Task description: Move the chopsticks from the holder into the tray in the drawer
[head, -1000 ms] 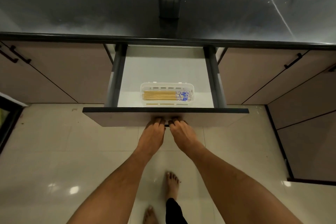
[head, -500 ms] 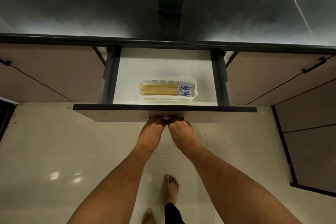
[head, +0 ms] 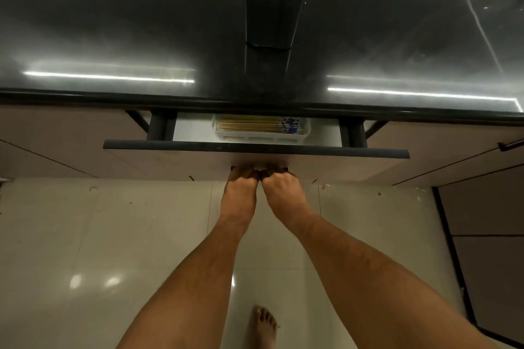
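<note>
Chopsticks (head: 256, 125) lie flat in the white tray (head: 306, 130) inside the drawer (head: 255, 160), at 12 o'clock from both hands. The holder (head: 274, 8) stands on the bench (head: 113, 22). Left hand (head: 241, 193) and right hand (head: 283, 193) curl fingers around the drawer's front handle. The sticks appear light, rigid and smooth; grip the bundle mid-length.

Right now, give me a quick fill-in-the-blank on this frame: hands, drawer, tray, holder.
1. Both hands, left hand and right hand, grip the handle on the ____ front.
2. The chopsticks lie in the white ____.
3. The dark holder stands on the ____.
4. The drawer is mostly ____.

Missing words: drawer; tray; countertop; closed
</note>
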A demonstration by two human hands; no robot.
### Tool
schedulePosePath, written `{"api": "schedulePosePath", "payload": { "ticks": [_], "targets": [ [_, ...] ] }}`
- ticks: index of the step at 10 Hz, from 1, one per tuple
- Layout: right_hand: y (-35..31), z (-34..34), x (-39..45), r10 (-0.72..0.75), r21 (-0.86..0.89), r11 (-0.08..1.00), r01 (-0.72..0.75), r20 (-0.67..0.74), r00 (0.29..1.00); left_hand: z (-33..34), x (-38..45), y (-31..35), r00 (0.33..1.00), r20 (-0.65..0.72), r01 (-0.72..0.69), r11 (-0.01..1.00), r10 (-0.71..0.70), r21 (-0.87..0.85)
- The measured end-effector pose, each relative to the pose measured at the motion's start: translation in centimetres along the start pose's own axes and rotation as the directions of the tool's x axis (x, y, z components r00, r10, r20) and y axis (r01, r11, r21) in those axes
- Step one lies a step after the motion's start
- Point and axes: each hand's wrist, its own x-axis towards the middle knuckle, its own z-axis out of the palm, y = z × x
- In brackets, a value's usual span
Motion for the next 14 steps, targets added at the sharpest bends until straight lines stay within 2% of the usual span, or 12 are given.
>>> {"api": "schedulePosePath", "payload": {
  "ticks": [1,2,3,4,5,7,8,10,11,12,13,14],
  "targets": [
    [1.0,-0.7,2.8,0.009,-0.007,1.0,-0.009,-0.028,1.0,-0.2,3.1,-0.1,0.999,-0.038,0.025,1.0,-0.025,-0.006],
    [1.9,-1.0,5.3,0.02,-0.036,0.999,-0.02,-0.013,1.0,-0.3,5.9,-0.2,0.997,-0.069,-0.018,0.998,0.022,0.058],
    [2.5,-1.1,7.3,0.047,-0.033,0.998,-0.046,0.047,0.998,0.1,8.1,-0.3,0.996,-0.051,-0.06,0.975,0.073,0.213],
    [2.8,-0.9,8.9,0.093,-0.103,0.991,-0.083,0.096,0.991,0.3,9.4,-0.3,0.998,-0.041,-0.032,0.969,0.044,0.243],
    [2.9,-0.9,10.3,0.144,-0.142,0.981,-0.13,0.095,0.985,0.2,10.6,-0.3,0.998,-0.057,0.008,0.987,0.001,0.16],
    [3.2,-1.1,11.2,0.121,-0.148,0.981,-0.13,-0.069,0.99,0.3,11.8,-0.6,0.987,-0.151,-0.034,0.988,0.057,0.152],
    [3.2,-1.4,11.3,0.12,-0.141,0.981,-0.131,-0.082,0.989,0.0,12.2,-0.6,0.983,-0.181,-0.02,0.996,0.035,0.082],
    [3.6,-1.6,11.2,0.106,-0.058,0.992,-0.109,-0.056,0.993,-1.3,12.1,-0.4,0.992,-0.119,-0.046,0.999,0.046,0.002],
    [3.9,-2.2,10.3,0.122,0.073,0.99,-0.121,-0.005,0.993,-2.2,11.3,-0.1,0.998,-0.062,-0.003,1.0,0.002,-0.007],
    [3.8,-2.4,7.5,0.046,0.103,0.994,-0.035,-0.104,0.993,-3.4,8.1,-0.4,0.992,-0.115,-0.06,0.998,0.059,-0.009],
    [3.8,-1.9,4.4,0.011,-0.007,1.0,-0.014,-0.292,0.956,-3.6,5.1,-1.0,0.93,-0.309,-0.17,0.979,0.198,0.114],
    [3.7,-2.0,2.4,0.068,-0.027,0.996,-0.086,-0.401,0.914,-5.0,3.0,-1.1,0.915,-0.352,-0.128,0.97,0.196,0.208]
  ]
}}
